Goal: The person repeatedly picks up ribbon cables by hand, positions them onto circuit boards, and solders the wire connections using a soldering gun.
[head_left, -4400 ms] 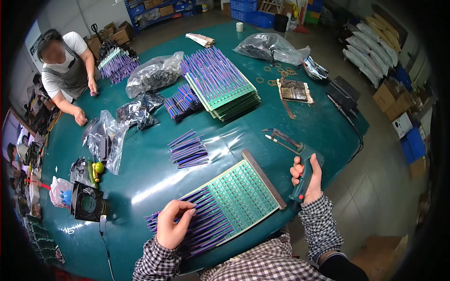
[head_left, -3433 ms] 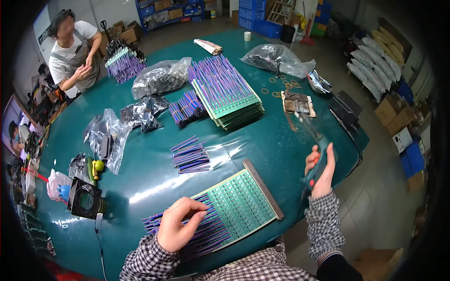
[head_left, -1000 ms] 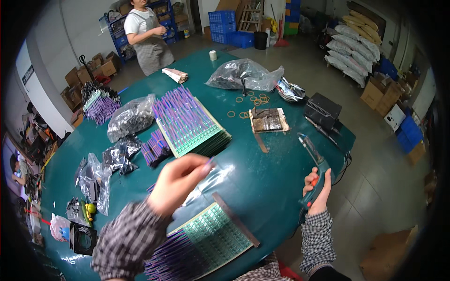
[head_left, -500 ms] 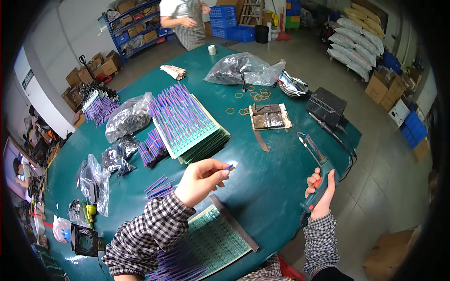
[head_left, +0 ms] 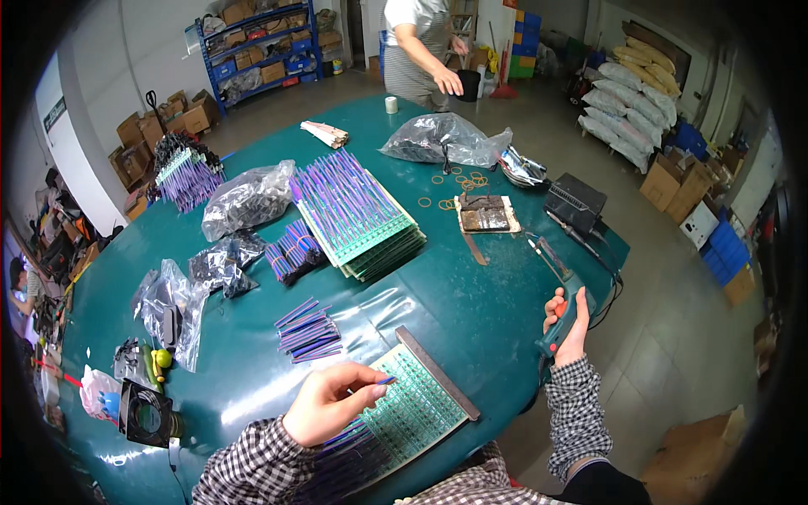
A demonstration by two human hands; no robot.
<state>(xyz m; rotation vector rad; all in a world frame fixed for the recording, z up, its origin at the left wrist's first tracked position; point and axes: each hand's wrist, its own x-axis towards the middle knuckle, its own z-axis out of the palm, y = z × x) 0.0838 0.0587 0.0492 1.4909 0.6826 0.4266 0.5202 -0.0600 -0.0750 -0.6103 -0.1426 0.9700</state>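
The left hand (head_left: 330, 406) pinches a thin purple strip (head_left: 380, 381) between thumb and fingertips, just above the green perforated board (head_left: 417, 404) lying at the near edge of the teal counter (head_left: 471, 295). The right hand (head_left: 571, 324) is clenched around a teal-handled soldering iron (head_left: 562, 313) at the counter's right edge. A loose bundle of purple strips (head_left: 308, 330) lies beyond the board; farther back sits a stack of filled boards (head_left: 358, 215).

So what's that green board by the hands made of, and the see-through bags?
The green board looks like rigid circuit-board laminate, matte green with rows of pale spots. The bags look like thin clear plastic film, crinkled and glossy, with glints and their contents showing through.
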